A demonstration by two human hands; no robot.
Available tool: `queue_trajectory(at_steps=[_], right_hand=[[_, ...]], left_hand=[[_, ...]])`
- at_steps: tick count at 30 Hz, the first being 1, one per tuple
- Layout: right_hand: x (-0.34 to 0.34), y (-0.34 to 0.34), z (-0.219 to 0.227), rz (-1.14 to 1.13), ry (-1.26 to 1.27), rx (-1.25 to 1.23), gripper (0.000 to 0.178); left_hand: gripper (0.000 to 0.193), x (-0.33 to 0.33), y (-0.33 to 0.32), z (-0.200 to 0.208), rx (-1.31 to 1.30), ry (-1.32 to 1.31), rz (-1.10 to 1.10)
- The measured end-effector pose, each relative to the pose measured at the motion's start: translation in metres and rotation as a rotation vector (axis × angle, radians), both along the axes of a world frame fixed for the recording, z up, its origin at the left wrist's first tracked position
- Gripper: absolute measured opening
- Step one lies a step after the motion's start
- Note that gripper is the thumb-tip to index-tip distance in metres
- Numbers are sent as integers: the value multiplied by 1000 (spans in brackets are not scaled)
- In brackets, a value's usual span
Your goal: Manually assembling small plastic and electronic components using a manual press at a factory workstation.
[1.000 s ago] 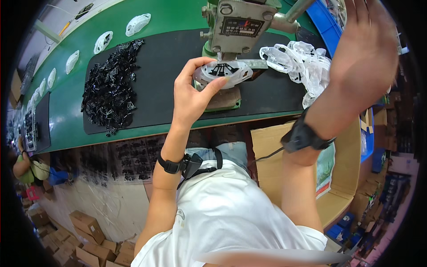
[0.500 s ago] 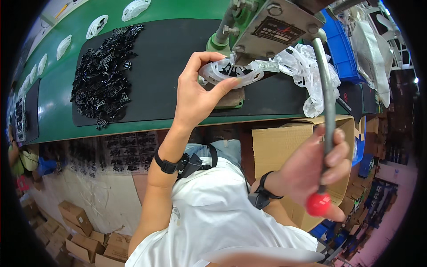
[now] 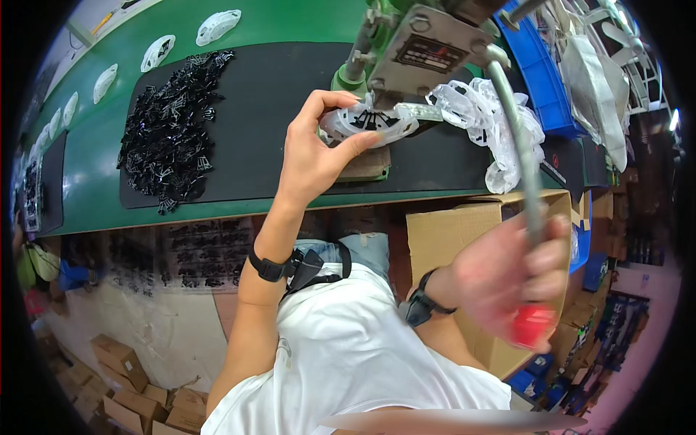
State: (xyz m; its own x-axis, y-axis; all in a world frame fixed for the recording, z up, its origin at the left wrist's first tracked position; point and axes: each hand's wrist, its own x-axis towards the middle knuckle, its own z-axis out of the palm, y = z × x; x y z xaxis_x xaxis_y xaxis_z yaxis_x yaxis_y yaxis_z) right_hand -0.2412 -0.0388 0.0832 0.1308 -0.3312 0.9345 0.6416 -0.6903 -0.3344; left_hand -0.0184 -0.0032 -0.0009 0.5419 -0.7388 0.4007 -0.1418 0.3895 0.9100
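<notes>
My left hand [image 3: 308, 156] pinches a curved, translucent white plastic shell [image 3: 395, 136] between thumb and fingers. The shell rests under the head of a green and grey hand press [image 3: 424, 54], just over its base block [image 3: 368, 168]. Thin black clips [image 3: 371, 118] show inside the shell's openings. My right hand [image 3: 489, 272], blurred by motion, is closed round the press's long metal lever [image 3: 512, 119], close to the red ball knob [image 3: 533, 326] at its lower end. Fingers partly cover the knob.
A heap of small black clips [image 3: 163, 130] lies on the black mat [image 3: 268, 94] at left. More white shells line the green table [image 3: 304, 22] and cluster [image 3: 496, 127] right of the press. A blue bin [image 3: 540, 80] stands behind; an open cardboard box [image 3: 449, 235] sits below the table edge.
The lever's knob end has swung slightly right relative to the press, and my right hand now covers more of the knob. My left hand still holds the shell under the press. The view has shifted slightly.
</notes>
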Motion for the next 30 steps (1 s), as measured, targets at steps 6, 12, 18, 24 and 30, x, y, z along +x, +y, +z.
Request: queue_trajectory(at_steps=[6, 12, 18, 24, 30], right_hand=[[78, -45, 117, -81, -186, 205, 72], [107, -47, 109, -651, -14, -114, 46], [56, 62, 108, 133, 929, -517, 44], [55, 82, 105, -438, 653, -431, 21], [31, 57, 118, -63, 506, -207, 20]], left_hand=[[40, 7, 4, 12, -1, -34, -150], [34, 16, 39, -5, -90, 138, -49], [36, 59, 66, 21, -31, 138, -68], [20, 107, 1, 21, 180, 239, -78], [24, 152, -56, 28, 407, 139, 81]])
